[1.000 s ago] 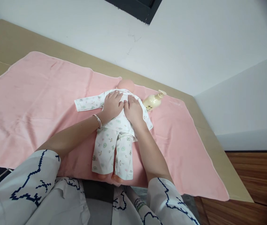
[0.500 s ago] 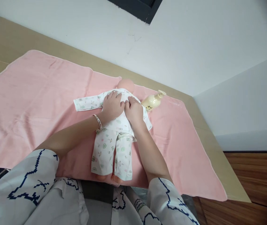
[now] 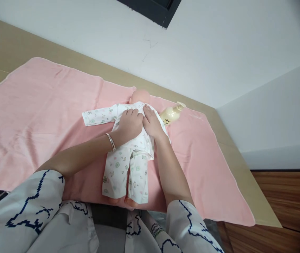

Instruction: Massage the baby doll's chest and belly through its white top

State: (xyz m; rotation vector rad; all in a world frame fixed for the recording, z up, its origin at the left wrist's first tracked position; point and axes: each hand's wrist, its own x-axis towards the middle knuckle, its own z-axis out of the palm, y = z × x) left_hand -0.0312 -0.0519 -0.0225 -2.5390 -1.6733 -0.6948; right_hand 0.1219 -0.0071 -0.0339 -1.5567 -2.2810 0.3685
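Observation:
A doll [image 3: 140, 96] lies on the pink cloth, its bald head away from me and its feet near the front edge. It wears a white printed long-sleeved top [image 3: 141, 142] and matching trousers [image 3: 116, 172]. My left hand [image 3: 131, 123] rests on the top, palm down, fingers close together and a little bent. Beside it, almost touching, my right hand [image 3: 153, 122] lies flat on the upper part of the top with its fingers pointing toward the head. Neither hand visibly holds anything. My right hand and forearm partly hide the doll's right-side sleeve.
A cream pump bottle [image 3: 171, 114] lies tilted on the cloth, just right of the doll. The pink cloth [image 3: 46, 105] covers much of the tan table [image 3: 234, 161]. Behind it stands a white wall [image 3: 192, 52] with a dark frame above.
My left hand has slid slightly down the doll's top, and its fingers have drawn together. My right hand's fingers have straightened and flattened toward the doll's head.

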